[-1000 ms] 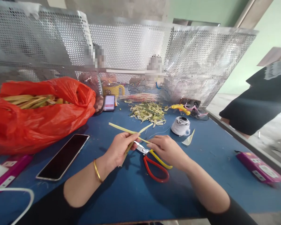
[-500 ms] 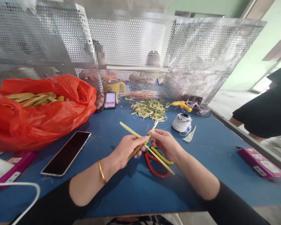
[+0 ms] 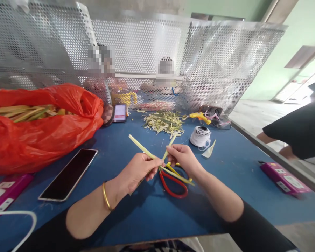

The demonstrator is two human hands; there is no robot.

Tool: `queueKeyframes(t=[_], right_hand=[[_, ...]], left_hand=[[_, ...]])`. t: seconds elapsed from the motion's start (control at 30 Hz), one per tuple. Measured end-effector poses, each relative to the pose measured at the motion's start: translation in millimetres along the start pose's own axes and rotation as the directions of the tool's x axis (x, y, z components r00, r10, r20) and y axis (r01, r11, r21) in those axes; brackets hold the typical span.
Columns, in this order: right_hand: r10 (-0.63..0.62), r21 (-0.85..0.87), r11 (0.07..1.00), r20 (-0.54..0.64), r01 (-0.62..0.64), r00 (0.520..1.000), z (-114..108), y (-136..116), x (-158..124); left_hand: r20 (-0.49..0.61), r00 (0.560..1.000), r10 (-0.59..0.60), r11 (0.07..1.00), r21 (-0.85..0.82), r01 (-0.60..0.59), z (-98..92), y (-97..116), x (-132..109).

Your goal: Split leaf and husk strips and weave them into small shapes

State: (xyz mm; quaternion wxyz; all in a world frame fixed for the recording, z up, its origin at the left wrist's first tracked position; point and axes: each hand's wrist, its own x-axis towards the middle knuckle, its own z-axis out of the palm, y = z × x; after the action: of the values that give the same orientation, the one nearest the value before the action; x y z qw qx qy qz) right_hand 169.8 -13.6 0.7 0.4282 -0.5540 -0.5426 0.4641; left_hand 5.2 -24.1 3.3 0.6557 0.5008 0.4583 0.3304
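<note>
Pale green plant strips (image 3: 141, 145) cross each other between my two hands, above the blue table. My left hand (image 3: 144, 167) is closed, its thumb pressing on the crossing point. Between thumb and fingers, my right hand (image 3: 182, 156) pinches the strip that slants up and away. One strip end sticks out to the lower right, below my right hand. Scissors with red and yellow handles (image 3: 173, 194) lie on the table under the strips, their blades hidden by my hands.
A red plastic bag (image 3: 49, 140) of strips stands left, near a black phone (image 3: 68, 175). Ahead lie a pile of scraps (image 3: 162, 122), white thread (image 3: 200, 136) and a yellow glue gun (image 3: 201, 117). Purple power strips (image 3: 285, 178) flank me. A perforated metal screen (image 3: 136, 45) rises behind.
The view has shifted slightly right. My left hand has turned a little, and the strip in my right hand now leans further to the left at its lower end. Both hands keep hold.
</note>
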Motion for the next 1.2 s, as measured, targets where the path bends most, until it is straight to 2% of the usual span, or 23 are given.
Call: queueKeyframes(t=[0.03, 0.1, 0.17, 0.2, 0.27, 0.33, 0.4, 0.47, 0.53, 0.6, 0.67, 0.7, 0.77, 0.8, 0.87, 0.9, 0.93, 0.97, 1.03, 1.07, 1.13, 1.2], right_hand=[[-0.084, -0.141, 0.987, -0.073, 0.073, 0.994, -4, -2, -1], [-0.332, -0.382, 0.891, -0.184, 0.244, 0.925, -9, -8, -4], [-0.487, -0.456, 0.800, -0.115, 0.389, 0.866, -8, -16, -6], [-0.499, -0.433, 0.787, -0.027, 0.440, 0.866, -5, -21, -7], [-0.428, -0.327, 0.829, 0.149, 0.453, 0.891, 4, -28, -6], [-0.302, -0.211, 0.908, 0.269, 0.362, 0.915, 15, -32, -3], [-0.215, -0.145, 0.952, 0.313, 0.270, 0.925, 23, -33, 1], [-0.206, -0.146, 0.957, 0.263, 0.250, 0.943, 29, -32, 7], [-0.249, -0.162, 0.949, 0.142, 0.271, 0.958, 33, -30, 12], [-0.289, -0.167, 0.941, 0.058, 0.295, 0.956, 35, -28, 16], [-0.337, -0.205, 0.917, 0.056, 0.341, 0.940, 35, -28, 18], [-0.379, -0.238, 0.892, 0.069, 0.384, 0.923, 33, -29, 18], [-0.506, -0.312, 0.808, 0.068, 0.500, 0.860, 24, -32, 17], [-0.577, -0.336, 0.763, 0.033, 0.553, 0.816, 17, -33, 16], [-0.653, -0.390, 0.719, -0.095, 0.575, 0.751, 2, -35, 16], [-0.636, -0.408, 0.740, -0.169, 0.534, 0.753, -5, -34, 17], [-0.577, -0.404, 0.788, -0.218, 0.465, 0.787, -11, -34, 18], [-0.483, -0.366, 0.847, -0.223, 0.386, 0.847, -16, -32, 21], [-0.255, -0.241, 0.945, -0.108, 0.223, 0.961, -19, -28, 25], [-0.160, -0.171, 0.973, -0.011, 0.156, 0.987, -18, -26, 27], [-0.061, -0.046, 0.997, 0.155, 0.069, 0.986, -11, -20, 28], [-0.052, 0.045, 0.998, 0.232, 0.043, 0.971, -3, -15, 27]], left_hand=[[-0.022, 1.000, 0.020, 1.000, 0.012, -0.020, -0.4, 1, 0], [-0.048, 0.997, 0.062, 0.996, 0.071, -0.058, -1.1, 3, -1], [-0.053, 0.995, 0.081, 0.983, 0.169, -0.071, -1.1, 4, -1], [-0.049, 0.995, 0.084, 0.973, 0.222, -0.071, -0.8, 4, -2], [-0.036, 0.994, 0.100, 0.951, 0.296, -0.085, 0.4, 4, -2], [-0.027, 0.992, 0.126, 0.939, 0.326, -0.110, 1.6, 3, -2], [-0.024, 0.990, 0.137, 0.938, 0.326, -0.122, 2.3, 2, -1], [-0.034, 0.990, 0.134, 0.942, 0.315, -0.116, 2.6, 2, -1], [-0.039, 0.991, 0.128, 0.946, 0.306, -0.110, 2.6, 3, 0], [-0.029, 0.992, 0.126, 0.945, 0.308, -0.111, 2.4, 3, 0], [-0.010, 0.993, 0.114, 0.947, 0.304, -0.106, 1.9, 3, 0], [-0.008, 0.995, 0.103, 0.955, 0.280, -0.096, 1.3, 2, 1], [-0.019, 0.997, 0.074, 0.981, 0.181, -0.070, -0.8, 2, 2], [-0.029, 0.998, 0.061, 0.993, 0.102, -0.058, -2.4, 3, 3], [-0.036, 0.998, 0.047, 0.996, -0.072, -0.049, -6.2, 5, 4], [-0.032, 0.998, 0.044, 0.988, -0.145, -0.049, -8.2, 7, 5], [-0.025, 0.999, 0.042, 0.979, -0.199, -0.046, -9.9, 8, 5], [-0.016, 0.999, 0.040, 0.971, -0.236, -0.043, -11.2, 10, 5], [-0.007, 1.000, 0.031, 0.964, -0.263, -0.031, -12.1, 10, 6], [-0.007, 1.000, 0.020, 0.964, -0.264, -0.021, -11.5, 9, 6], [-0.006, 1.000, -0.008, 0.968, -0.249, 0.007, -8.8, 6, 6], [0.000, 0.999, -0.042, 0.973, -0.228, 0.040, -5.3, 2, 7]])
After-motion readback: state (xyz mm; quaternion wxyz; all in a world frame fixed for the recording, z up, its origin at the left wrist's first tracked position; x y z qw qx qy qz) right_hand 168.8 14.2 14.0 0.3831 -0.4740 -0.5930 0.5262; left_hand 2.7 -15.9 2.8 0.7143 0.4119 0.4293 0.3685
